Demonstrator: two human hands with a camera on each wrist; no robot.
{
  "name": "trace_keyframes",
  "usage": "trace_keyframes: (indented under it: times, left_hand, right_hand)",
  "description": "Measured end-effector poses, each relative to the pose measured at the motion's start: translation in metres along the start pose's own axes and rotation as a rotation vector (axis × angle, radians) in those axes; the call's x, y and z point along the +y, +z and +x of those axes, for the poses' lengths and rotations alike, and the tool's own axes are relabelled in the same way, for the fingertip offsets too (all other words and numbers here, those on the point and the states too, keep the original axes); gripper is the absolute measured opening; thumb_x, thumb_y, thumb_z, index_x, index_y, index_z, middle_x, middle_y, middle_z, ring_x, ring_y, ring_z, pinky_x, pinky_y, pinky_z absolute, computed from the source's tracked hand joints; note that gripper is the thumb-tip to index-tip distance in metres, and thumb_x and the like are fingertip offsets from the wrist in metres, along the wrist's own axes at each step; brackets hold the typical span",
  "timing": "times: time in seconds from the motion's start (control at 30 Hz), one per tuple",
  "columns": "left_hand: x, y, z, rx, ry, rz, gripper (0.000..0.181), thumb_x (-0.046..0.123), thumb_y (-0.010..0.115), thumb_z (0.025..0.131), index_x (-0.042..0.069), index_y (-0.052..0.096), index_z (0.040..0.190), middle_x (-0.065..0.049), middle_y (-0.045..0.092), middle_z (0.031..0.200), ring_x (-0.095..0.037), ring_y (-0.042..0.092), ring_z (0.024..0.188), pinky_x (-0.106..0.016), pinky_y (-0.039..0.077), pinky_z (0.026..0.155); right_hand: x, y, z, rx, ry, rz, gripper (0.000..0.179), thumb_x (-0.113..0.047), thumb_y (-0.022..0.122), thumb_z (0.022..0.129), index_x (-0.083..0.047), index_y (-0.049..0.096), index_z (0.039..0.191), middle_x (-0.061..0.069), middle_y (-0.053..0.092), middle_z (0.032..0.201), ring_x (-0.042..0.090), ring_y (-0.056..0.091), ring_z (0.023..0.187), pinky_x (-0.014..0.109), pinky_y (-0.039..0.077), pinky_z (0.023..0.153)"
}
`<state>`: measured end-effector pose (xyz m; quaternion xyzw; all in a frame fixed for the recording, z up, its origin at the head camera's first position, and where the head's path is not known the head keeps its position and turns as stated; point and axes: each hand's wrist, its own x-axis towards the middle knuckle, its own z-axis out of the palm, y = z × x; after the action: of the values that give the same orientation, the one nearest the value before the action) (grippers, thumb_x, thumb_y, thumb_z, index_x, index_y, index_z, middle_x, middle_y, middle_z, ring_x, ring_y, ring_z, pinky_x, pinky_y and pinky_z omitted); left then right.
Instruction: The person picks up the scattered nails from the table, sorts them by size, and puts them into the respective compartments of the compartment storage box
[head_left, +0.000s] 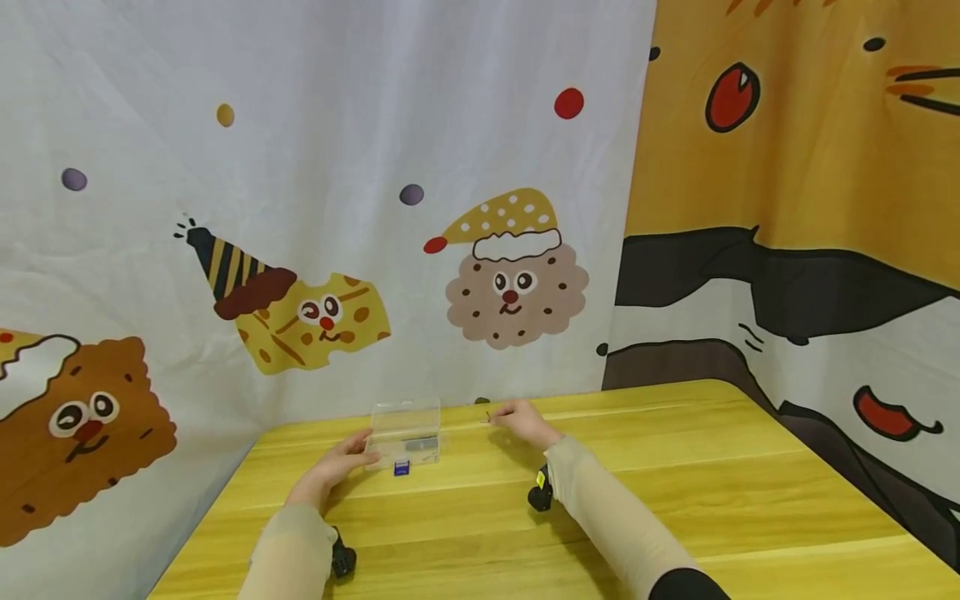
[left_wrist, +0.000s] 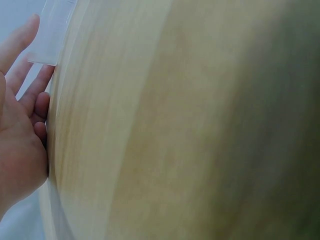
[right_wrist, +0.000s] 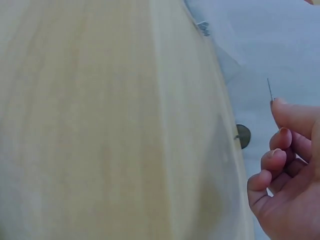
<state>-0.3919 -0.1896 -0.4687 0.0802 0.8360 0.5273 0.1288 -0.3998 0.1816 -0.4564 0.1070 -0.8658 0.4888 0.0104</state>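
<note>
A clear plastic box (head_left: 405,417) stands on the table with its lid raised at the back. Inside lie a grey flat piece (head_left: 422,444) and some tiny bits too small to identify. At the box's left side, my left hand (head_left: 341,462) holds its edge between thumb and fingers; a clear corner of the box (left_wrist: 50,47) shows among them in the left wrist view. My right hand (head_left: 522,422), right of the box and above the table, pinches a thin, needle-like metal piece (right_wrist: 270,89) between thumb and index finger. Its other fingers are curled.
A small blue rectangle (head_left: 402,468) is at the box's front edge. The yellow wood-grain table (head_left: 465,533) ends at the back against a printed cloth curtain (head_left: 337,167). In the right wrist view, small metal-looking bits (right_wrist: 204,28) appear near the table's edge.
</note>
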Motion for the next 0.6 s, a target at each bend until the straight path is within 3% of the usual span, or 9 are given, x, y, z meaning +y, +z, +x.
trace_keyframes:
  times: [0.1, 0.3, 0.43, 0.6]
  left_hand:
    - [-0.001, 0.0, 0.001, -0.002, 0.0, 0.007, 0.077, 0.024, 0.068, 0.092, 0.002, 0.026, 0.152, -0.034, 0.024, 0.15, -0.05, 0.022, 0.138, -0.064, 0.018, 0.108]
    - [-0.001, 0.0, 0.0, -0.005, -0.005, 0.031, 0.077, 0.026, 0.068, 0.092, 0.004, 0.026, 0.153, -0.033, 0.022, 0.151, -0.049, 0.021, 0.138, -0.065, 0.018, 0.108]
    - [0.0, 0.0, -0.001, -0.001, -0.002, 0.038, 0.076, 0.026, 0.068, 0.092, 0.004, 0.027, 0.153, -0.033, 0.024, 0.151, -0.049, 0.022, 0.138, -0.064, 0.019, 0.108]
    - [0.001, 0.001, -0.002, -0.002, -0.004, 0.033, 0.076, 0.026, 0.068, 0.092, 0.004, 0.027, 0.153, -0.032, 0.024, 0.151, -0.048, 0.022, 0.138, -0.064, 0.02, 0.108]
  right_hand:
    - [-0.003, -0.005, 0.002, 0.004, -0.01, 0.046, 0.022, -0.009, 0.061, 0.095, 0.007, 0.07, 0.108, 0.015, 0.069, 0.108, 0.029, 0.061, 0.105, 0.045, 0.048, 0.092]
    - [-0.01, -0.013, 0.005, -0.024, 0.0, 0.13, 0.023, -0.007, 0.057, 0.097, 0.009, 0.068, 0.109, 0.021, 0.065, 0.116, 0.042, 0.056, 0.105, 0.054, 0.045, 0.089]
    - [-0.015, -0.016, 0.006, -0.006, 0.014, 0.14, 0.02, -0.008, 0.06, 0.096, 0.006, 0.07, 0.107, 0.016, 0.067, 0.111, 0.045, 0.055, 0.103, 0.055, 0.045, 0.089]
    - [-0.023, -0.019, 0.007, 0.013, 0.05, 0.131, 0.02, -0.011, 0.063, 0.094, 0.003, 0.071, 0.106, 0.009, 0.068, 0.104, 0.04, 0.057, 0.097, 0.054, 0.046, 0.087]
